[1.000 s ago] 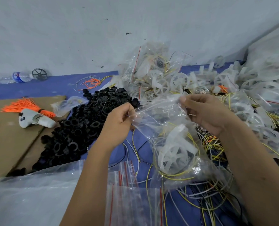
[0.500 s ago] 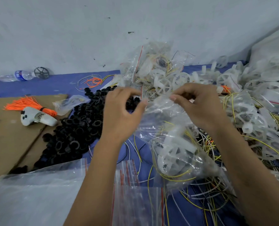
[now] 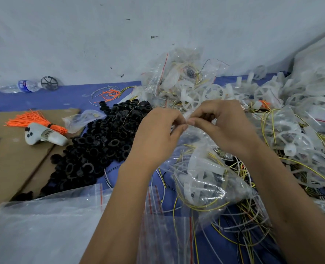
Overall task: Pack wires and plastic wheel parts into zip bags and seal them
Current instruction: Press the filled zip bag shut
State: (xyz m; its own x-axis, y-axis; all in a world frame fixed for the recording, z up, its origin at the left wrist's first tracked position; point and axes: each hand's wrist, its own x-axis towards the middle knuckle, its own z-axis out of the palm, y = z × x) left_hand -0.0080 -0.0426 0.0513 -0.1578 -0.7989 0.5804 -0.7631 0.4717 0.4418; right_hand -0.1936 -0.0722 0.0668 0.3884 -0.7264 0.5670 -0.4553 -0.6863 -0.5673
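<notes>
Both hands meet above the blue worktop (image 3: 66,96), the left hand (image 3: 157,134) and right hand (image 3: 222,126) pinching the top edge of a zip bag (image 3: 205,180) between curled fingers. The bag hangs below, holding a white wheel and yellow wires.

head view | worn on head | faces forward and down | close over both hands | no second view

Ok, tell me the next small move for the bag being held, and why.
Probably slide the pinch sideways along the bag's top edge to press the zip shut. The left hand and right hand both pinch the mouth of the zip bag at one spot, thumbs nearly touching, and the bag already holds a white plastic wheel and yellow wire.
</notes>
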